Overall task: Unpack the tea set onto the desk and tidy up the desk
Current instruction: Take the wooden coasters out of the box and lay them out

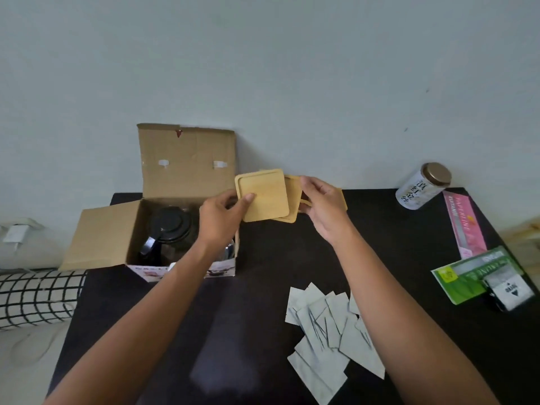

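An open cardboard box point(108, 235) stands at the back left of the black desk point(263, 287). Inside it I see a dark glass teapot point(168, 229) with a black lid and handle. Above the desk, right of the box, I hold several square wooden coasters fanned out. My left hand point(222, 214) pinches the front coaster point(264, 194) at its left edge. My right hand point(321, 206) grips the coasters behind it point(292, 197), and part of them is hidden by its fingers.
A pile of grey paper sachets point(327, 331) lies at the front right of the desk. A white tea tin point(422, 185), a pink box point(464, 223), a green box point(473, 276) and a small dark packet point(510, 292) sit along the right edge. A checked cushion point(35, 296) lies left of the desk.
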